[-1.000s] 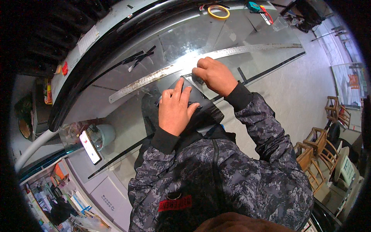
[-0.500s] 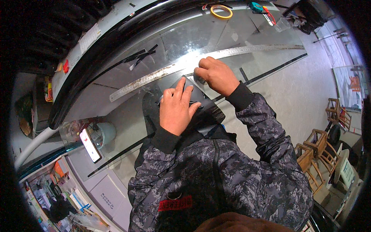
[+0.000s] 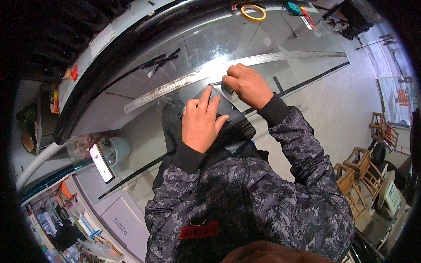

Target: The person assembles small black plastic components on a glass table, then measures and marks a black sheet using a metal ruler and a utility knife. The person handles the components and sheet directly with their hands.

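Observation:
On the glass tabletop lies a dark, glossy sheet [image 3: 241,127]. My left hand [image 3: 200,125] rests on it with fingers spread, the index finger stretched toward the sheet's far corner. Just to the right, my right hand [image 3: 249,87] is closed, thumb and fingers pinched together near the sheet's upper edge. Something small and dark shows under those fingers, too hidden to name. A long steel ruler [image 3: 171,86] with worn patches runs across the glass beyond both hands.
Thin black strips [image 3: 161,61] lie on the glass tabletop [image 3: 315,41] at far left. A yellow tape roll [image 3: 253,18] and a teal-and-red tool [image 3: 293,8] sit at the far edge. A lit phone [image 3: 101,163] is at left; wooden stools [image 3: 358,158] stand at right.

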Demonstrator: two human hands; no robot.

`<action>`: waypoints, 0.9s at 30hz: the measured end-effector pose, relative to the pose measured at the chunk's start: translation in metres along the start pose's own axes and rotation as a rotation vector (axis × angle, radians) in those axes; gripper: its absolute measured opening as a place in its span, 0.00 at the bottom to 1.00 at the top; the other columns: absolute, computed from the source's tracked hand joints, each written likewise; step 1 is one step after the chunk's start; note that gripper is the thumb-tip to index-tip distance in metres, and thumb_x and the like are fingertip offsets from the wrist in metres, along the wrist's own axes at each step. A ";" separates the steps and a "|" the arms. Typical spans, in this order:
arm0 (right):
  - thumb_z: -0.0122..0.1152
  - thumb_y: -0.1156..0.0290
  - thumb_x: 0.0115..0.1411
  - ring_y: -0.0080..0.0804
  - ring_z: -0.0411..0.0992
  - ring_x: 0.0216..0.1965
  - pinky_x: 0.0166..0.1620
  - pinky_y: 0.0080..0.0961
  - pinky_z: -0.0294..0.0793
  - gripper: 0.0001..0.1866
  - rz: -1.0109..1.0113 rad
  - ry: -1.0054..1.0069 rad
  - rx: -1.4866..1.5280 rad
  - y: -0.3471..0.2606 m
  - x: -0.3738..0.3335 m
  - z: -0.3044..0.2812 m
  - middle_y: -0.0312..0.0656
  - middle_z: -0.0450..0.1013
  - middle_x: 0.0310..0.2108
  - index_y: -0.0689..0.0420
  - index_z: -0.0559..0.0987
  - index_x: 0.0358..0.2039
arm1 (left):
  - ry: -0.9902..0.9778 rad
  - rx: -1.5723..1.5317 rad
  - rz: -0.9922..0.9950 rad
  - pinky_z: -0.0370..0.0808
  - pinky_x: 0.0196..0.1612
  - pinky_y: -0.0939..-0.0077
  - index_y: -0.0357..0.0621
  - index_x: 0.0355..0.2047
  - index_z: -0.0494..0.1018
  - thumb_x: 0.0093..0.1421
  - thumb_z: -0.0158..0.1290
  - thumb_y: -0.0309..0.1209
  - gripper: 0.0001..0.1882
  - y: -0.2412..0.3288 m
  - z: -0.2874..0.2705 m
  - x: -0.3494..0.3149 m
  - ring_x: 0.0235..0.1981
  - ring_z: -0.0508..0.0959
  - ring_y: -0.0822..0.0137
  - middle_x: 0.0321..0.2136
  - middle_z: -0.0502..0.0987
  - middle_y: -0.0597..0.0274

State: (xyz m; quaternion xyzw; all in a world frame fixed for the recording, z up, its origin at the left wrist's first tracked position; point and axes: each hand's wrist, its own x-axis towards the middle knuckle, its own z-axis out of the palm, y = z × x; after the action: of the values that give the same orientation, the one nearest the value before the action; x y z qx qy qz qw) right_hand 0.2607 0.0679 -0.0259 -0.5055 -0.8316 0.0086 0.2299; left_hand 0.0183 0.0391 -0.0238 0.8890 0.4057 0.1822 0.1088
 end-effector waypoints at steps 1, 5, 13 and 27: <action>0.63 0.71 0.60 0.47 0.76 0.46 0.49 0.44 0.79 0.05 -0.002 0.001 -0.002 0.000 0.000 0.000 0.42 0.74 0.39 0.55 0.82 0.36 | 0.000 -0.002 -0.001 0.79 0.57 0.56 0.46 0.62 0.80 0.60 0.72 0.45 0.32 0.000 0.000 0.000 0.54 0.76 0.48 0.72 0.72 0.56; 0.63 0.71 0.59 0.46 0.76 0.46 0.49 0.43 0.79 0.05 -0.006 0.003 -0.014 0.000 -0.001 0.000 0.42 0.74 0.39 0.55 0.82 0.36 | -0.023 -0.017 -0.018 0.78 0.59 0.55 0.47 0.63 0.78 0.62 0.71 0.45 0.32 0.000 0.001 -0.001 0.55 0.75 0.47 0.74 0.70 0.57; 0.64 0.70 0.60 0.45 0.76 0.46 0.49 0.43 0.79 0.05 0.012 -0.010 -0.027 -0.002 -0.003 -0.001 0.42 0.74 0.39 0.55 0.82 0.36 | -0.021 -0.020 -0.014 0.78 0.59 0.55 0.47 0.63 0.78 0.62 0.71 0.45 0.32 -0.001 0.003 -0.001 0.55 0.75 0.47 0.74 0.70 0.57; 0.64 0.76 0.60 0.49 0.77 0.44 0.45 0.44 0.79 0.07 0.040 0.001 0.012 -0.007 -0.008 -0.002 0.43 0.75 0.38 0.57 0.82 0.40 | -0.027 -0.009 -0.031 0.77 0.60 0.54 0.48 0.63 0.79 0.62 0.71 0.46 0.32 0.000 0.002 -0.001 0.56 0.75 0.48 0.74 0.70 0.58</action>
State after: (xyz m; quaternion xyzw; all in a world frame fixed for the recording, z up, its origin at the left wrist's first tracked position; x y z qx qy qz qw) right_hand 0.2584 0.0578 -0.0256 -0.5206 -0.8211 0.0182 0.2331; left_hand 0.0189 0.0382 -0.0257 0.8846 0.4169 0.1702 0.1212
